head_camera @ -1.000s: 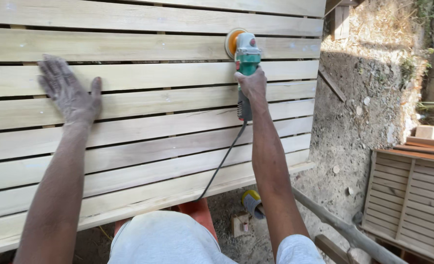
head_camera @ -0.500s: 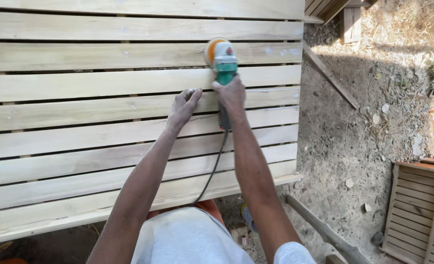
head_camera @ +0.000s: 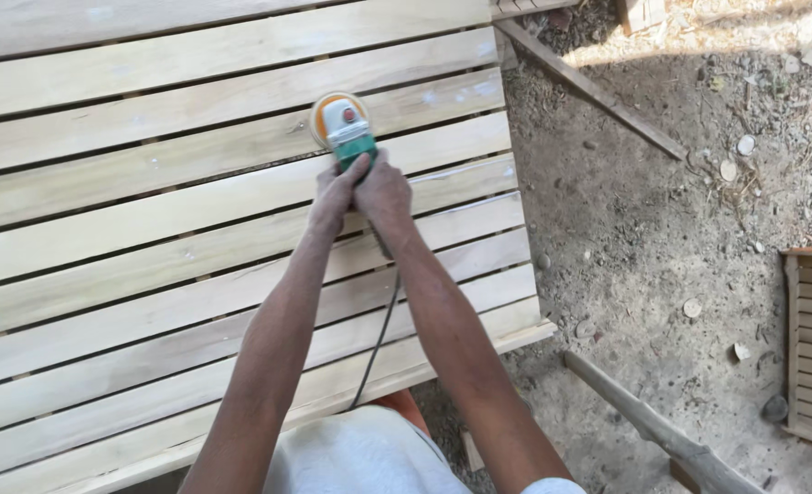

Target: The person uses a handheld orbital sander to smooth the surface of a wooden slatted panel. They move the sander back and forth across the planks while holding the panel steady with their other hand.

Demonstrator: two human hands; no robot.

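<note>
Left hand (head_camera: 336,194) now on sander (head_camera: 345,128)

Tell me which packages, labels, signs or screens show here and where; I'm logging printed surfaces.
No packages, signs or screens in view.
Possible label: a small red mark on the white top of the sander, held on the slats by the left hand and right hand; too small to tell.

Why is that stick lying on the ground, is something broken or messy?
Nothing looks broken. Both hands, left hand and right hand, grip the sander on the slatted wooden panel. Loose wooden poles and stones lie scattered on the dirt, a bit untidy.
</note>
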